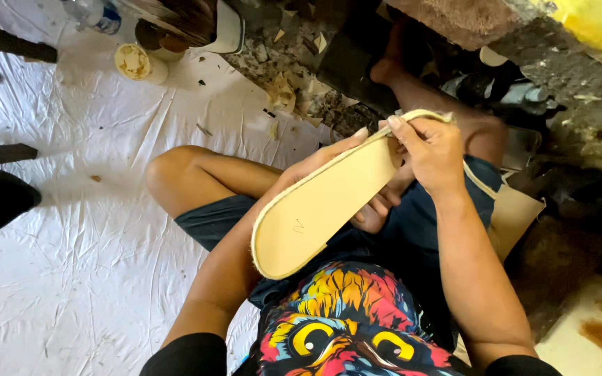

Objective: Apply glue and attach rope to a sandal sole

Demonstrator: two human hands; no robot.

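Seated on a white floor sheet (71, 209), left hand (346, 184) cradles a tan shoe sole (315, 209); right hand (433, 150) fingers pinch its edge binding, which risks tearing if overpulled.

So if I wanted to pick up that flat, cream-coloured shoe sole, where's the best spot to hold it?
Probably by its long edges near the middle, from below, as the left hand does. The flat cream-coloured shoe sole is thin, long and tilted, so cradling its underside steadies it. The right hand pinches the upper rim.
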